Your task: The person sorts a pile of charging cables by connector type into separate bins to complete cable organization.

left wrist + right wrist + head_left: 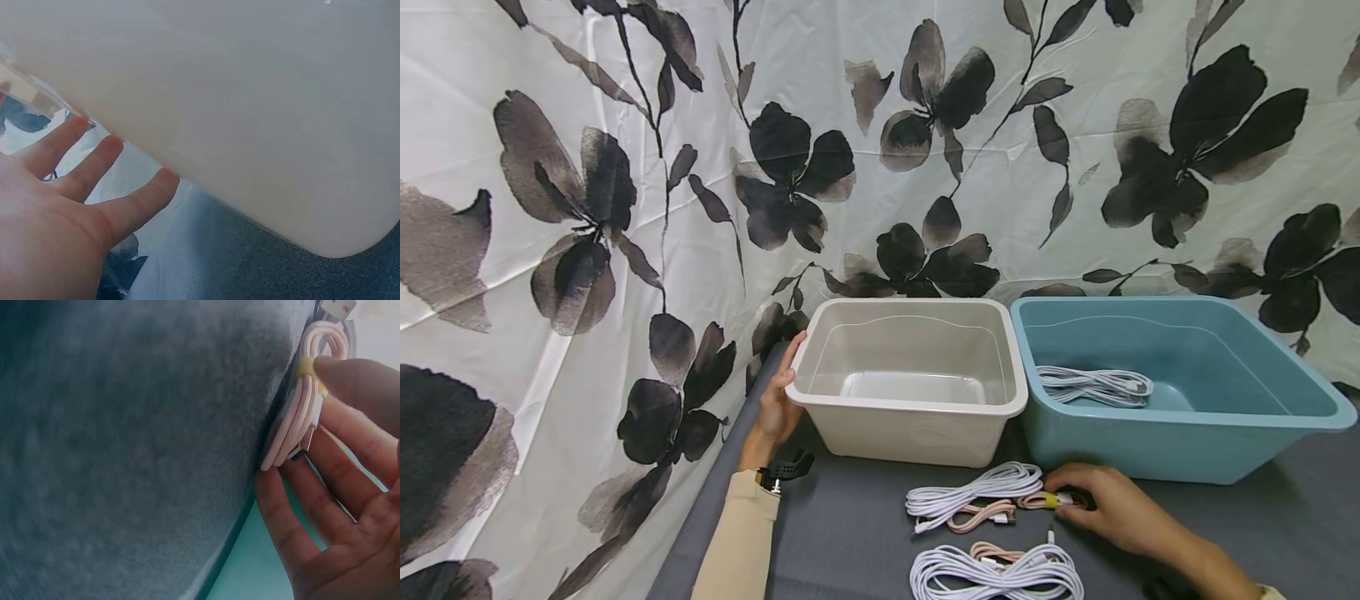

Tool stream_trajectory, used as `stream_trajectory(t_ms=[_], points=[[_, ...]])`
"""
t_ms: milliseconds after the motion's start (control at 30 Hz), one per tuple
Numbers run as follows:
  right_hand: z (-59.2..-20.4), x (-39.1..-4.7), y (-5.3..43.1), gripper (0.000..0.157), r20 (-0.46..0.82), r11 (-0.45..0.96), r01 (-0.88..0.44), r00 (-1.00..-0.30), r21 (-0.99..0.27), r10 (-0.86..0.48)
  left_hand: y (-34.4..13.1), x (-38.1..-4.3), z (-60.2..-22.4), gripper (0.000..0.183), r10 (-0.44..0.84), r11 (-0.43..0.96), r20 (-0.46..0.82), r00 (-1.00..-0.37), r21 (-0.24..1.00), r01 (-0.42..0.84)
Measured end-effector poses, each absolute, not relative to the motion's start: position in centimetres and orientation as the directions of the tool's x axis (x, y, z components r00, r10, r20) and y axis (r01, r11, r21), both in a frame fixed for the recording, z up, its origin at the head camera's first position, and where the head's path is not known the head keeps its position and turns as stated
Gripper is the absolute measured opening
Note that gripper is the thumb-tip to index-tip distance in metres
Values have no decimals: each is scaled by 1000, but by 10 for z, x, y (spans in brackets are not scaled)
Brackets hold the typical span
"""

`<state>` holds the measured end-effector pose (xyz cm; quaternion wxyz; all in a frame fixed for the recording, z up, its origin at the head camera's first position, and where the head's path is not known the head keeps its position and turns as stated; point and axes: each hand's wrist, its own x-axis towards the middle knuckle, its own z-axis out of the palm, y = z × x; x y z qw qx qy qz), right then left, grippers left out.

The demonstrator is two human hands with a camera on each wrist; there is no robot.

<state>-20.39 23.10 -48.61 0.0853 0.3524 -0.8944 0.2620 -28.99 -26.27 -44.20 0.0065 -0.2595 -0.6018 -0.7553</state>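
Observation:
My right hand (1108,508) pinches a coiled pink USB cable (306,403) near its yellow tie, thumb on the tie and fingers behind, low over the table before the blue bin. My left hand (777,408) rests against the left side of a beige plastic bin (910,429); in the left wrist view its fairly straight fingertips touch the wall. Left of the right hand lie a white cable bundle (977,493) and a pink cable (981,515). Nearer the front is another white bundle (996,575) with a pink cable (992,551) partly under it.
A blue plastic bin (1150,446) stands right beside the beige one, with a white cable bundle (1093,386) inside at its left. A grey cloth (842,517) covers the table. Floral fabric (700,208) hangs behind and at the left. A dark object (1168,588) is partly visible at the front edge.

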Motion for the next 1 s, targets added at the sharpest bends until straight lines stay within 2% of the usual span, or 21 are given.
stream_trajectory(t_ms=[367,567,700,1000], points=[[-483,-200,226,18,296,656,-665,-747,-359,-595,-265,-291,-443,67,300,-274,387,-872,910,310],[-485,-196,225,19,346,628,-702,-712,-335,-612,-266,-289,-441,67,319,-282,406,-856,903,323],[-483,-190,223,20,349,626,-701,-713,-341,-608,-268,-288,-441,68,326,-292,409,-852,901,321],[-472,-183,221,14,157,686,-594,-792,-421,-589,-272,-287,-439,66,338,-278,403,-850,906,319]])
